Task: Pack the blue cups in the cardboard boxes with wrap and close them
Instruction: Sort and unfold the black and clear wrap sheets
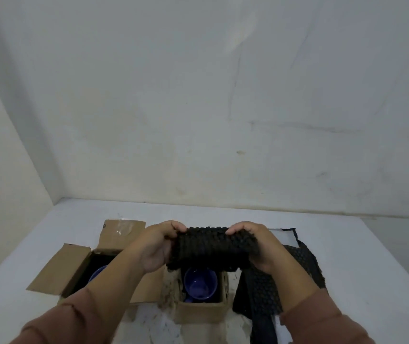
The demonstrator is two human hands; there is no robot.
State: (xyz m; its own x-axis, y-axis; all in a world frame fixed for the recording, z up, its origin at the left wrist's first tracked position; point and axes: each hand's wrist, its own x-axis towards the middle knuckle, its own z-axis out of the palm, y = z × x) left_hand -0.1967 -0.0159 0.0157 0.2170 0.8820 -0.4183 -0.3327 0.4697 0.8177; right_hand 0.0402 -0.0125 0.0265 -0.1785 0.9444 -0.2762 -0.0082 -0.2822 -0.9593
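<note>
Near the table's (223,214) near edge, the small box (199,311) holds a blue cup (199,281) upright, mouth up. Just above it, the left hand (157,244) and right hand (253,247) each curl round an end of a folded pad of black wrap (211,247), its long axis running left to right. Lowering it level and tucking the ends inside the walls should cushion the rim. Toward the left edge, a second box (57,266) stands open with another cup (96,273) inside. Spare wrap (297,269) lies toward the right edge.
</note>
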